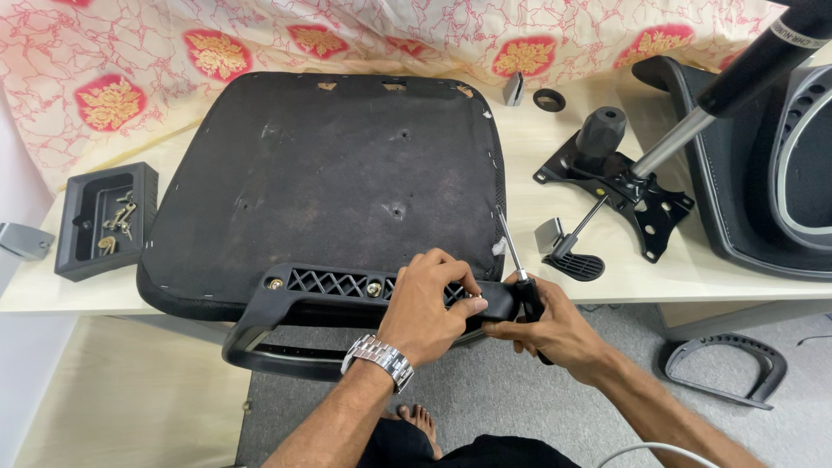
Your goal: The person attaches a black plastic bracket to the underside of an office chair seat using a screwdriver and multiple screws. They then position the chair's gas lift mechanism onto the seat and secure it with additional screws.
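Gripping the armrest (347, 299), left hand (429, 299) arches beside right hand (550, 329) holding screwdriver (516, 260).

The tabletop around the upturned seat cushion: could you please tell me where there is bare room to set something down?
Bare wood lies between the black screw tray and the seat cushion, and between the cushion and the tilt mechanism. It is crowded at the cushion's near edge, where the left hand, the right hand, the screwdriver and the armrest meet.
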